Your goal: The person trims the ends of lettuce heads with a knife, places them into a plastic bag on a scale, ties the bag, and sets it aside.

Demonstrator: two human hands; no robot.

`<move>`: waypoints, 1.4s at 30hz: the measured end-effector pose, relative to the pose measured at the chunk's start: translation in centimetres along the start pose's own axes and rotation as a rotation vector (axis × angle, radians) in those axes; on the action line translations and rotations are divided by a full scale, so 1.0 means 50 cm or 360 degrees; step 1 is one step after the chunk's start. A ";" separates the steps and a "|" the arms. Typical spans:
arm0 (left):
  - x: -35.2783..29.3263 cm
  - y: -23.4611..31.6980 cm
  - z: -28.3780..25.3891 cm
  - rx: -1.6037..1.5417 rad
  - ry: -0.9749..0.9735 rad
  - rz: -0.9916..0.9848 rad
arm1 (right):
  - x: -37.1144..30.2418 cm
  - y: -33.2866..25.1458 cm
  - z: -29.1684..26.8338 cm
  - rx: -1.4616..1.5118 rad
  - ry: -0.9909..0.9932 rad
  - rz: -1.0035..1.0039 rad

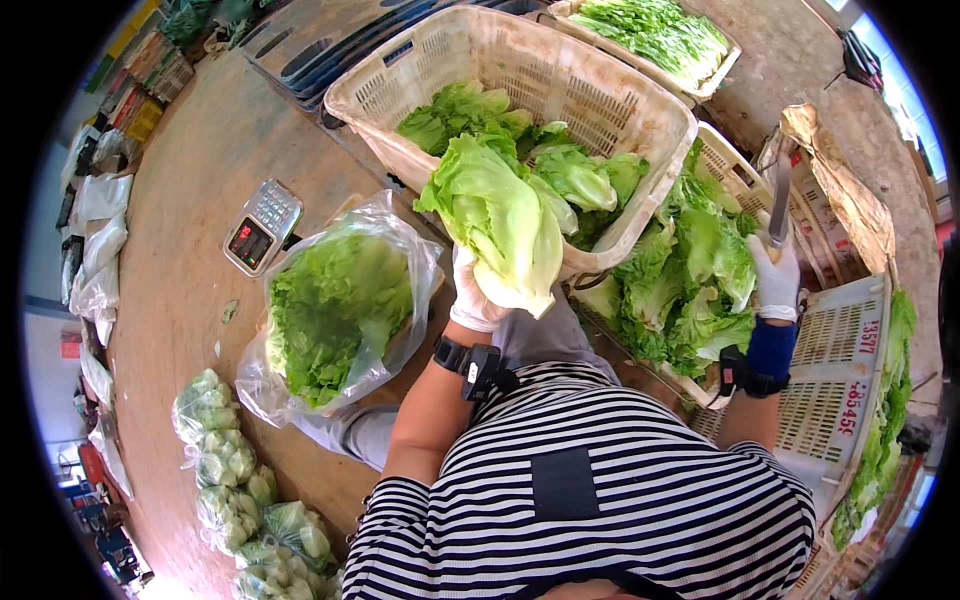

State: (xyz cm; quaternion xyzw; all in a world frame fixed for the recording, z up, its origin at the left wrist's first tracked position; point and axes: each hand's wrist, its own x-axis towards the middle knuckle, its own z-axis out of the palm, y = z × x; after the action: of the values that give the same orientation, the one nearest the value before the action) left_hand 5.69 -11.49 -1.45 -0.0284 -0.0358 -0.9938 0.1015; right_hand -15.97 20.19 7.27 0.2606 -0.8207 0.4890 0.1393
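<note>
Lettuce head [497, 215], frame centre: left hand [474, 290] curled around its underside near the stem end [533, 300]. Right hand [774, 277], right of frame, closed round a knife [781, 195]. Lettuce likely light, soft, tears easily, maybe slick; best gripped at firmer stem end.

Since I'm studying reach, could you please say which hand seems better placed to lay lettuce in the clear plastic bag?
Probably the left hand: it holds a lettuce head and is nearer the clear plastic bag, while the right hand grips a knife.
</note>
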 end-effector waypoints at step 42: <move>0.007 0.151 -0.222 0.0215 -0.0038 -0.0645 | 0.547 0.308 1.305 -0.1221 -0.1692 0.0112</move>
State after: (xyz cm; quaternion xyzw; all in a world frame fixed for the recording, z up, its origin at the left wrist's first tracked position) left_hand 6.34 -19.80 -12.01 -0.0256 -0.1086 -0.9888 -0.0991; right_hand -45.51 -38.96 -22.24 0.3716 -0.9019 -0.0295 -0.2184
